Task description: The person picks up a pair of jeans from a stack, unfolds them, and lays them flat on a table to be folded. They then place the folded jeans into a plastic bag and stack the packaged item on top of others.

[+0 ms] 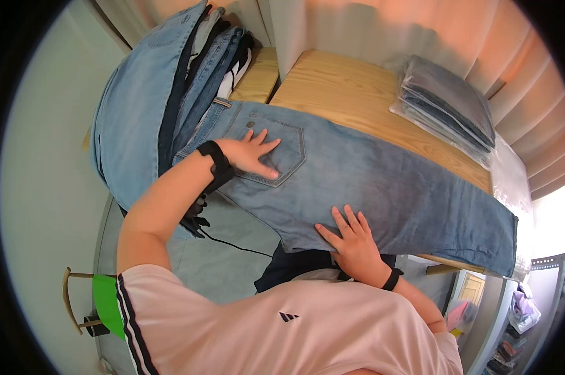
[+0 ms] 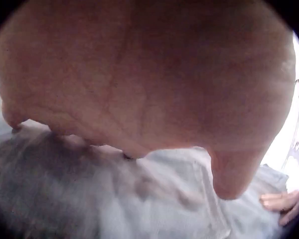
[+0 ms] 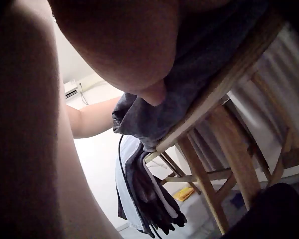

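A pair of blue jeans [image 1: 382, 169] lies folded lengthwise across the wooden table, a back pocket facing up near the waist end. My left hand [image 1: 251, 156] rests on that pocket with fingers spread. In the left wrist view the fingertips of the left hand [image 2: 139, 99] touch the pale denim. Lower down, by the near edge of the jeans, my right hand [image 1: 355, 250] lies on the cloth, its fingers straight and apart. From below, the right wrist view shows the right hand [image 3: 124, 55] over denim that hangs past the table edge.
Many more jeans [image 1: 139, 112] are draped in a thick pile at the left. Flat garments in clear plastic bags [image 1: 448, 100] are stacked at the back right of the table [image 1: 332, 78]. A curtain [image 1: 357, 25] hangs behind. Shelves with bagged items [image 1: 523, 309] stand at the lower right.
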`<state>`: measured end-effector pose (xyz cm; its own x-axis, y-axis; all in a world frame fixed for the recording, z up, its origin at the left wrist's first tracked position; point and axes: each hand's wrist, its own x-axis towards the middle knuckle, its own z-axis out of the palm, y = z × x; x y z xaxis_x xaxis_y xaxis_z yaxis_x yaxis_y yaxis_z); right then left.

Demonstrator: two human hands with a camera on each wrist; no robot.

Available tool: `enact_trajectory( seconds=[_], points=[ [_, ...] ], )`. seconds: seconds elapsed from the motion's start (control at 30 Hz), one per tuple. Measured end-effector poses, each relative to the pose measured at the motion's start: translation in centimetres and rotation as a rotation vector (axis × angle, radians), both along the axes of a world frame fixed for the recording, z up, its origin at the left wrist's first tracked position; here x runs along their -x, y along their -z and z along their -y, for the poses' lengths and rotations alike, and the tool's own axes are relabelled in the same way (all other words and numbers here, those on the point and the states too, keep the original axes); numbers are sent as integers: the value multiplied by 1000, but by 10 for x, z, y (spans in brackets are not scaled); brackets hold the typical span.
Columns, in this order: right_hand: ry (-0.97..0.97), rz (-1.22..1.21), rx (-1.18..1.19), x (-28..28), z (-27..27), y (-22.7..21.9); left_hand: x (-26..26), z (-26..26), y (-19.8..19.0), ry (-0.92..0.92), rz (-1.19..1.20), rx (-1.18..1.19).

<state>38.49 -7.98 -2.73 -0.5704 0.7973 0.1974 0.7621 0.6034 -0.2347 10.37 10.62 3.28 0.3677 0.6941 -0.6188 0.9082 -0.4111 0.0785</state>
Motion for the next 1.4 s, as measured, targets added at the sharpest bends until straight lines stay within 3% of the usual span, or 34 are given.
enact_trajectory(
  seconds=[0.03,0.1,0.23,0.37,0.4,0.53,0.63,0.7,0.8,0.9,1.0,1.07,1.33,1.4],
  points=[
    [2,-1,-5,-1,-1,-1,-3,-7,-2,2,-1,-5],
    [-2,4,33,0,0,-3,-11,-18,-4,28,62,-236],
    [4,3,32,0,-1,-2,-18,-29,26,-27,0,-167],
    [10,-26,5,0,-2,1,-50,-37,1,-45,30,-168],
    [10,-36,-7,-1,-3,3,-60,-36,3,81,141,-266],
    [18,-32,-1,-1,-4,2,-94,-34,24,156,-26,-135],
    [19,-49,-9,-1,-6,1,-98,-53,9,80,72,-26],
    [24,-78,-15,-2,-6,5,-73,-65,3,174,638,-47],
    [17,-91,20,-3,-7,2,-42,-18,-49,280,834,-489],
    [19,-107,64,-3,-9,-2,0,37,-53,286,779,-468],
    [11,-119,92,-5,-14,-7,28,82,-26,254,637,-349],
    [6,-129,96,-7,-18,-13,43,97,-8,208,620,-414],
    [42,-167,90,-27,-11,-7,88,93,46,20,567,-730],
    [191,-215,32,-37,4,-5,89,93,47,7,584,-746]
  ],
)
